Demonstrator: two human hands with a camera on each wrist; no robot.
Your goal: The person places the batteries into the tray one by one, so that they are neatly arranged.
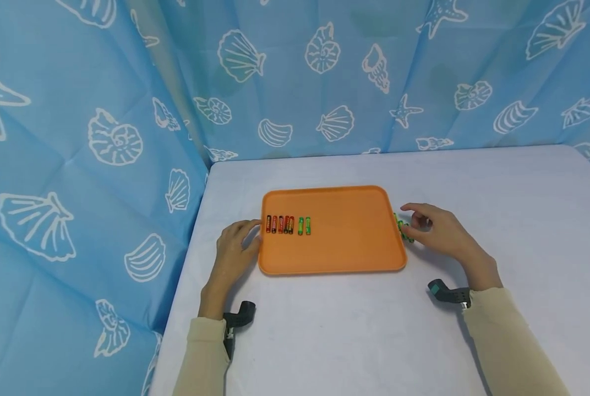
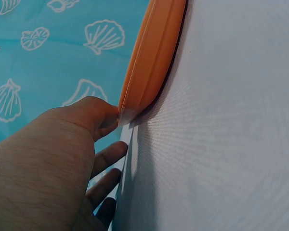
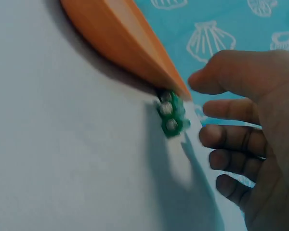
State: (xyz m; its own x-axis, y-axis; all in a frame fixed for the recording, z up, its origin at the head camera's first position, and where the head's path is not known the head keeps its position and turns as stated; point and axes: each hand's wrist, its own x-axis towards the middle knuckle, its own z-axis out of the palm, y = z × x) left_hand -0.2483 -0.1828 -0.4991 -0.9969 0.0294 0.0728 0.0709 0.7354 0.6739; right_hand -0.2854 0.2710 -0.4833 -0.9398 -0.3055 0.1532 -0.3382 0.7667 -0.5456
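An orange tray (image 1: 354,231) lies on the white table. Several red-and-black batteries (image 1: 274,224) stand side by side in a row near its left end, and two green batteries (image 1: 300,226) lie just right of them. My left hand (image 1: 233,250) touches the tray's left rim, thumb and fingers loosely bent. Beyond the right rim, a small cluster of green batteries (image 3: 172,126) sits against the tray's outer side. Around that cluster my right hand (image 1: 438,231) hovers with curved, spread fingers; in the right wrist view a gap separates them from the batteries.
A white cloth (image 1: 324,330) covers the table. Blue curtains (image 1: 285,82) with white shell prints hang behind and along the left side. A dark wrist camera (image 1: 245,313) is strapped to the left wrist, another (image 1: 443,291) to the right.
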